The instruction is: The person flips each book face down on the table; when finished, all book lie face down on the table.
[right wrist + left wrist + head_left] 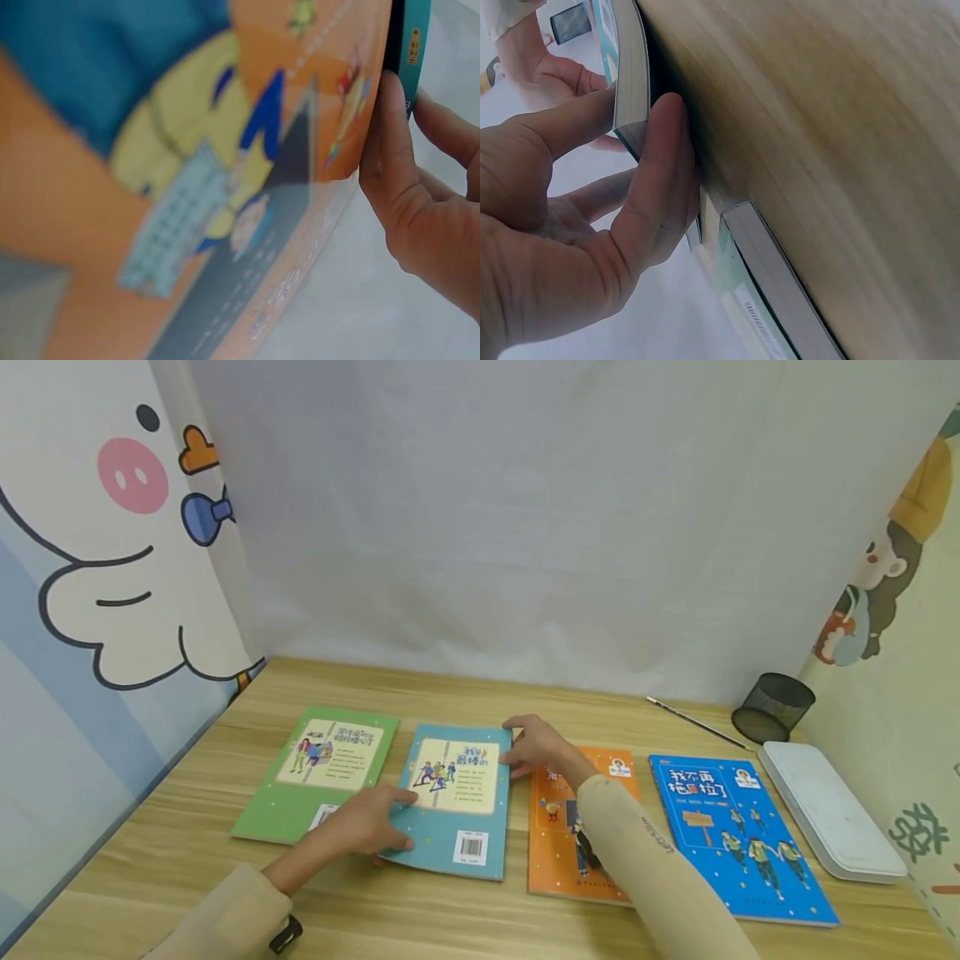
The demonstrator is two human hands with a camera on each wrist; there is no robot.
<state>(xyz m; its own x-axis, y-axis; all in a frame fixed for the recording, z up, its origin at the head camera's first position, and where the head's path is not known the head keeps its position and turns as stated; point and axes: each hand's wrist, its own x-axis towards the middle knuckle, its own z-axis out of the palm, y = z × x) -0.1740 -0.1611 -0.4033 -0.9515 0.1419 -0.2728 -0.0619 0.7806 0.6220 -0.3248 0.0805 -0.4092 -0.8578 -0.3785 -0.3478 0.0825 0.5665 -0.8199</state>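
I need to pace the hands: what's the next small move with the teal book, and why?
I'd probably lower the teal book flat next: the left hand pinches its left edge, which looks raised off the table, while the right hand holds its spine. It sits between the green book and orange book.

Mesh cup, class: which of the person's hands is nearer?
Right. The right hand grips the teal book by its right edge, left of the mesh cup; the left hand is farther, at its left edge.
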